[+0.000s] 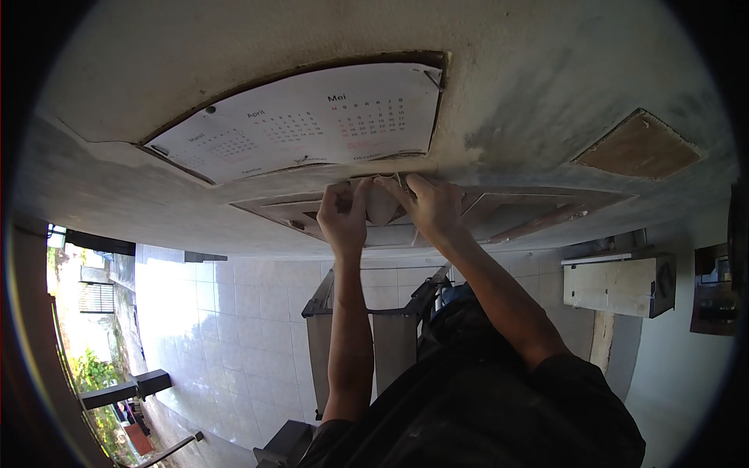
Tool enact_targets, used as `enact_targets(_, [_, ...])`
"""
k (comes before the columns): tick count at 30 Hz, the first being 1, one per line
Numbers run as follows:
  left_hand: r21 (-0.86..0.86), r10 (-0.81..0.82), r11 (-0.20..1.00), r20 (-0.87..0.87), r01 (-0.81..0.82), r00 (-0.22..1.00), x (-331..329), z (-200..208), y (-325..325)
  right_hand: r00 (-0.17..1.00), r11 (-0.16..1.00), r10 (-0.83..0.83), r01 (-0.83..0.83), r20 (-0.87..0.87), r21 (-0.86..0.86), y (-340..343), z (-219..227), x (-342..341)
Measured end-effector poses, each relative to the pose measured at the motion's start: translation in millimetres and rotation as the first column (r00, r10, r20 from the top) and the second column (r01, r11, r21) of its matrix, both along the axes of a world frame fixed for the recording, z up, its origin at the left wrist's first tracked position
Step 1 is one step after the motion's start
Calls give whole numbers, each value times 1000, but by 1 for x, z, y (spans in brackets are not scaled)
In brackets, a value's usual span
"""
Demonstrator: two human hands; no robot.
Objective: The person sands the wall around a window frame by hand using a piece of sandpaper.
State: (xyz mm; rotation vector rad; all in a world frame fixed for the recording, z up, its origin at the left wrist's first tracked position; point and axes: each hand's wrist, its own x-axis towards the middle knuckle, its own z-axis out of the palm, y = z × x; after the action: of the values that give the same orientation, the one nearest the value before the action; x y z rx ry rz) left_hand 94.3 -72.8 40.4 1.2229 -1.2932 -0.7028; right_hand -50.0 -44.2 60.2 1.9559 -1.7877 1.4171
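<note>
Head view. Room with a wide, stained wall [507, 47] across the upper part, a tiled floor [250, 312] below it, and a bright opening with greenery at the left. A calendar [304, 121] lies flat against the wall within a dark border, a round pin near its upper edge. Toward the wall's right side, a brown diamond-shaped plate [641, 147]; beneath the calendar's lower edge, a long panel with brown strips [538, 225].

Just below the calendar's lower right corner, a thin sheet [381, 206], pale with a brownish edge, is between the two hands. Left hand [343, 218]: fingers curled, thumb and forefinger pinching the sheet's left side. Right hand [434, 206]: fingers bent, gripping its right, brownish edge. The sheet's material cannot be told. Behind the forearms, furniture with grey panels [394, 343] and a dark frame; at the right, a pale cabinet [608, 283].
</note>
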Motion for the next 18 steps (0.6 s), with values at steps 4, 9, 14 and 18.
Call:
enact_targets(4, [210, -364, 924, 234, 319, 901, 21, 30, 1, 997, 993, 23, -15, -68, 113, 5, 12, -6])
enact_targets(9, [271, -215, 947, 136, 173, 967, 14, 41, 2, 999, 981, 25, -30, 33, 190, 2, 14, -2])
enact_targets(14, [52, -73, 997, 275, 61, 959, 12, 29, 0, 998, 988, 52, -56, 30, 147, 1, 15, -2])
enact_targets(18, [65, -17, 998, 187, 5, 982, 9, 31, -2, 997, 980, 63, -72, 53, 186, 5, 38, 0])
